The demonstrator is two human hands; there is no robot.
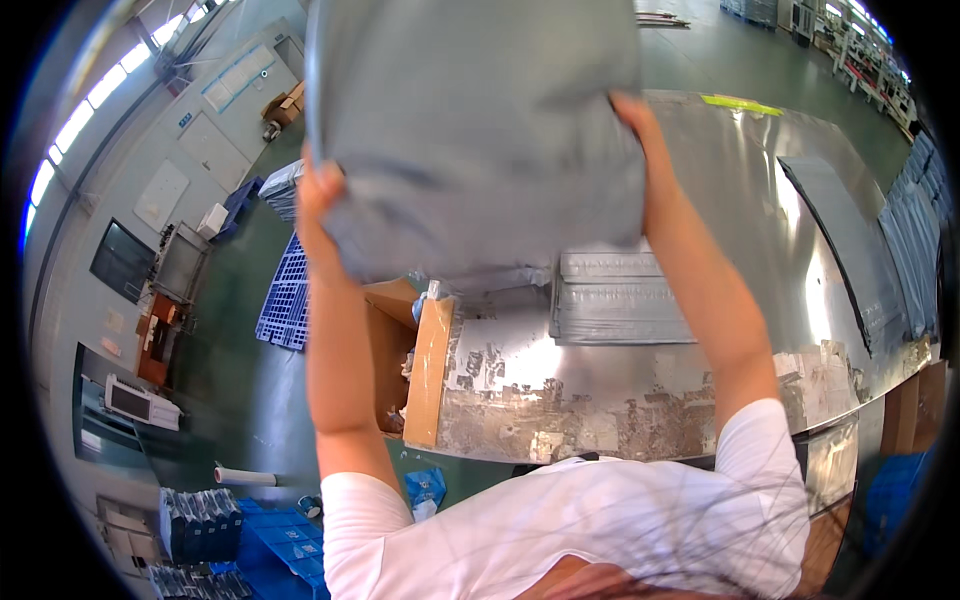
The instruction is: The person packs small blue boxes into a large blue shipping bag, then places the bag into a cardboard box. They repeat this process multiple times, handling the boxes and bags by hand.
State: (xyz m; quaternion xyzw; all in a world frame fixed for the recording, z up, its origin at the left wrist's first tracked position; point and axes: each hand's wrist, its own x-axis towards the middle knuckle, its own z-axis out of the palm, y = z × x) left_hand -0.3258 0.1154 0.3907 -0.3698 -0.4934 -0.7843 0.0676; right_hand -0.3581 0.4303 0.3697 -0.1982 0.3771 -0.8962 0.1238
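1. Left hand (322, 190) gripped the left side edge of a large grey bag (480, 130); thumb side in view, remaining fingers mostly hidden.
2. Right hand (637, 120) gripped the bag's right side edge, higher up in view than the left, so the left was nearer the bag's near edge.
3. Bag lay directly between the hands, raised in front of the person over the table (500, 400). Side edges ran away from the body; far end cut off by the frame, so long axis could not be told.
4. Key relation: a flat stack of grey bags (620, 310) showed just past the raised bag's near right corner, closer to the right forearm. Height between them unclear.
5. Open cardboard box (430, 372) stood beside the left forearm.
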